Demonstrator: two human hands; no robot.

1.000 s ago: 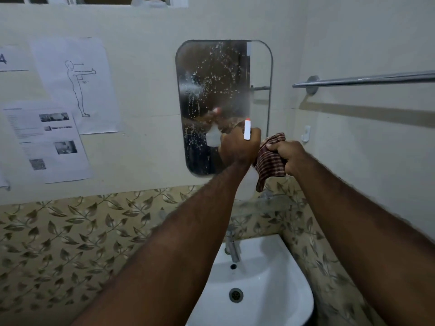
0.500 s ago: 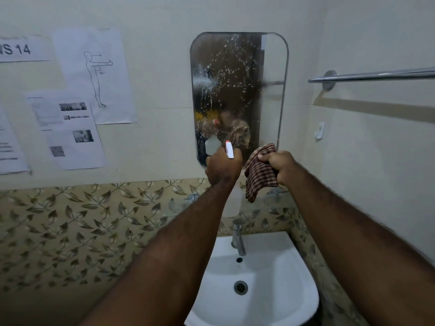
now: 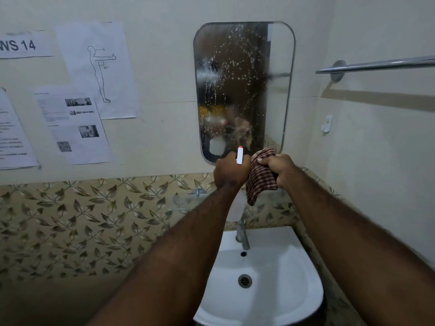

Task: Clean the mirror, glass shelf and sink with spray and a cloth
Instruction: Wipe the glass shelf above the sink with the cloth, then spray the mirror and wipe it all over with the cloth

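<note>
A rounded mirror (image 3: 244, 74) hangs on the wall, spotted with spray droplets and runs. My left hand (image 3: 229, 171) grips a white spray bottle (image 3: 239, 156) just below the mirror's lower edge; only its white head with a red tip shows above my fist, and part of the body below my wrist. My right hand (image 3: 280, 169) grips a bunched red checked cloth (image 3: 260, 178) that hangs down beside the bottle. Under my hands a glass shelf (image 3: 186, 202) runs along the wall. The white sink (image 3: 282, 278) with its tap (image 3: 242, 235) is below.
A chrome towel rail (image 3: 376, 64) sticks out along the right wall, with a small white hook (image 3: 327, 123) beneath it. Printed paper sheets (image 3: 96, 69) are taped to the wall on the left. Leaf-patterned tiles (image 3: 82, 222) cover the lower wall.
Both hands have come down from the mirror's lower half to just under its bottom edge, still holding bottle and cloth. The camera view has shifted so the mirror sits further right.
</note>
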